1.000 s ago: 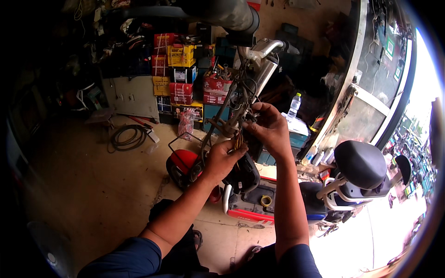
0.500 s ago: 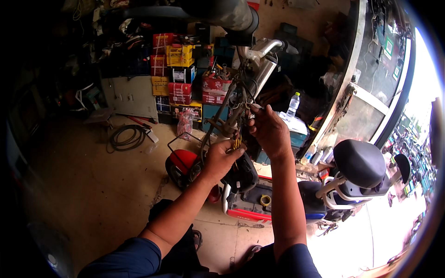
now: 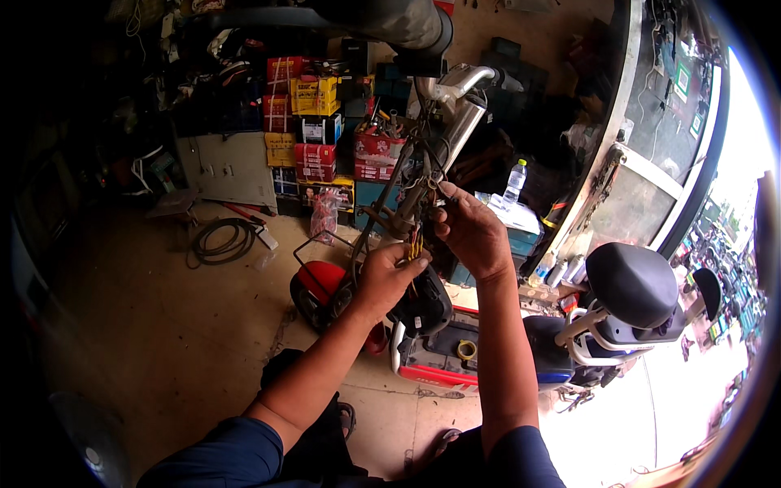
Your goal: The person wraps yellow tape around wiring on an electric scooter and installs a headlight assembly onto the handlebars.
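Observation:
An electric scooter stands in front of me with its steering column [image 3: 461, 134] bare of covers and its front fender [image 3: 323, 282] red. My left hand [image 3: 388, 279] is closed on a bundle of yellow and dark wires [image 3: 416, 242] that hangs at the column. Up and to the right of it, my right hand [image 3: 474, 234] is pinched by the wiring at the column; the fingers hide what lies between them. Below the hands is a black plastic part [image 3: 429, 313] of the scooter. A yellow roll of tape [image 3: 466, 350] lies on the footboard.
Boxes in red and yellow [image 3: 315, 98] are stacked at the back, beside a grey cabinet [image 3: 228, 171]. A coiled black cable [image 3: 221, 241] lies on the floor at left. At right are a water bottle [image 3: 515, 184], a glass door [image 3: 643, 146] and the scooter's seat [image 3: 632, 285].
The fingers of my right hand have shifted slightly down and inward at the wires. My left hand keeps its hold in about the same place.

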